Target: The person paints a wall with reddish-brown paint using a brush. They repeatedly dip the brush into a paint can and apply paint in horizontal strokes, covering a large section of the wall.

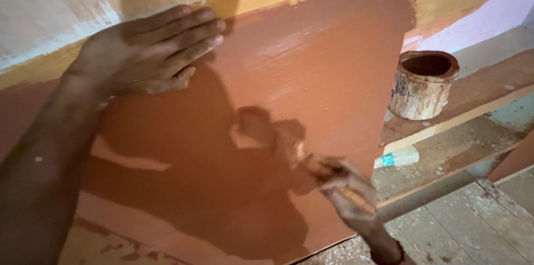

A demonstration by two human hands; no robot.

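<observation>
Against the wall (311, 81), the left hand (147, 51) is pressed flat, fingers spread — wet paint could be smudged; a brush (300, 156) is gripped by the right hand (345, 187).

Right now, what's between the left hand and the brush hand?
In the head view, only wet red-brown painted panel with the hands' shadows lies between the left hand, flat on the panel, and the right hand holding the brush.
</observation>
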